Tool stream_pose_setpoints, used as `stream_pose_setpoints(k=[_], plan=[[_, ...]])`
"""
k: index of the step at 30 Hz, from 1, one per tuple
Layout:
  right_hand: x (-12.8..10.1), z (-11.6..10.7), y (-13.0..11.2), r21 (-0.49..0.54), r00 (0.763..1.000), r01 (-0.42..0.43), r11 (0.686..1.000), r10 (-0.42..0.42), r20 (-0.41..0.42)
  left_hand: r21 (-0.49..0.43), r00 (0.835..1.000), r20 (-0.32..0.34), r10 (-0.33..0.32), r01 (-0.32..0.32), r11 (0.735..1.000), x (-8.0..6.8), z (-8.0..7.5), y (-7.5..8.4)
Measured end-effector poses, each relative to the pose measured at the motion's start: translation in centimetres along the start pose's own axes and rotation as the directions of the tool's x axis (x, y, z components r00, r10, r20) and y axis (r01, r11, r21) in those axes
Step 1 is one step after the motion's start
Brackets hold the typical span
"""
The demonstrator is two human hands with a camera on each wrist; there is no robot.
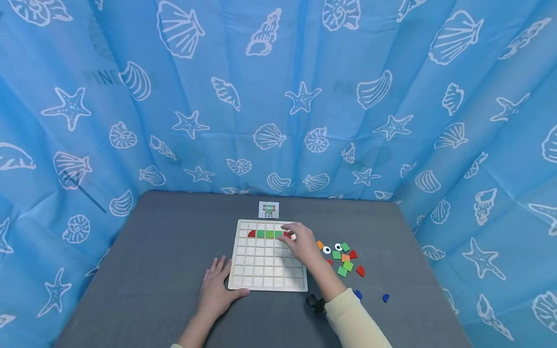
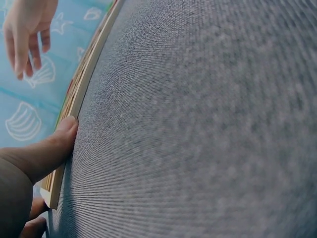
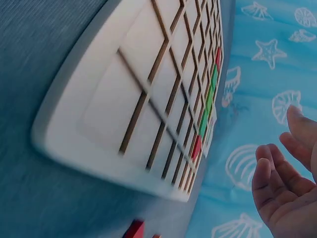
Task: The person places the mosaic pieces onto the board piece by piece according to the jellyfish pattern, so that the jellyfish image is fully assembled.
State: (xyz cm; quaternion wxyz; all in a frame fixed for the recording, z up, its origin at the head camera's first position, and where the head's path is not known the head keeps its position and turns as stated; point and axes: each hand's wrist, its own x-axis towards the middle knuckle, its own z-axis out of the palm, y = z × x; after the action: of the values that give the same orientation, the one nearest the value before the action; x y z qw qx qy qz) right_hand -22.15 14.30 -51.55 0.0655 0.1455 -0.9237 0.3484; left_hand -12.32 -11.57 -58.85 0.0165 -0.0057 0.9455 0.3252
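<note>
Two hands: left hand (image 1: 216,289) flat against grid board (image 1: 261,270); right hand (image 1: 301,243) relaxed above it; no writing legible.

We see grey table (image 1: 143,270) in lower middle of head view. White grid board (image 1: 261,270) lies flat at centre, row of red and green tiles near its top edge. Small picture card (image 1: 268,210) just above board. Loose pile of green, orange, red pieces (image 1: 345,258) right of board, two eye pieces (image 1: 332,248) among them. Two blue pieces (image 1: 385,297) lower right. Left hand (image 1: 216,290) rests flat at board's lower left corner.
</note>
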Motion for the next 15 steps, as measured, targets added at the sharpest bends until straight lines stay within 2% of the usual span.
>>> stream_pose_setpoints(k=[9, 15], plan=[[-1.3, -2.0, 3.7, -0.040, 0.992, -0.102, 0.994, 0.098, -0.085, -0.018, 1.000, -0.006, -0.005, 0.005, 1.000, 0.0, 0.1, 0.0], [-2.2, -3.2, 6.5, -0.110, 0.972, -0.218, 0.970, 0.206, -0.109, -0.006, 1.000, -0.007, -0.002, 0.002, 1.000, -0.1, 0.0, -0.2]])
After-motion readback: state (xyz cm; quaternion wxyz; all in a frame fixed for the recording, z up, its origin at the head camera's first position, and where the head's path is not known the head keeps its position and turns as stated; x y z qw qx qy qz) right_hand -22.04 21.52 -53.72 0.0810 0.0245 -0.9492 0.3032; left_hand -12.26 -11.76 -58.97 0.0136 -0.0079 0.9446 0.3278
